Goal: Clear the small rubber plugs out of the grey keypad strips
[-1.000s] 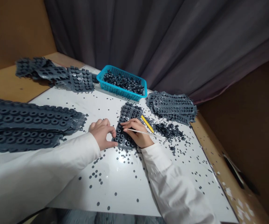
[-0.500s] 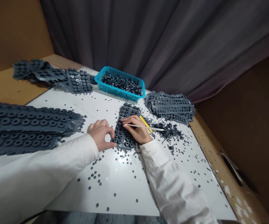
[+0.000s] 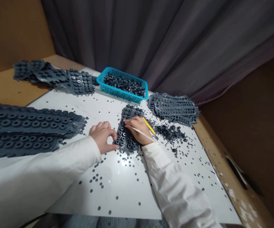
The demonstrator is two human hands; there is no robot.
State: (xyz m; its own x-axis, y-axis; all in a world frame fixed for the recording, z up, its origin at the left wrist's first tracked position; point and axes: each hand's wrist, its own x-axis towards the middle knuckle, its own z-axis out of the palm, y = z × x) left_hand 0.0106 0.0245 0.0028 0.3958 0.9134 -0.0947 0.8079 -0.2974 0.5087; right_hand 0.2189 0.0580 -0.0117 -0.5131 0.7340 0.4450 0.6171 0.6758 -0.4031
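Observation:
A dark grey rubber sheet [image 3: 128,111] with rows of raised, ring-shaped studs lies on the white table before me. My right hand [image 3: 139,130] is over its right half, closed round a thin white stick [image 3: 144,134] whose rear end slants down towards my wrist. The stick's working tip is hidden by my fingers. At the sheet's lower left edge rests my left hand [image 3: 103,136], thumb stretched out and index finger curved, with a gap between them; it holds nothing. A yellow strip-like tool [image 3: 149,125] lies just right of my right hand.
A blue basket [image 3: 121,94] of small dark rubber pieces stands at the back. Studded sheets [image 3: 28,126] are stacked at left, more [image 3: 80,83] at back left. Perforated sheets [image 3: 175,107] lie at right, near a heap of dark bits [image 3: 171,132]. Small discs are scattered about.
The white stick has swung in my right hand: its rear end pointed right over the dark heap and now points down towards my wrist. My left hand and the sheet have stayed put.

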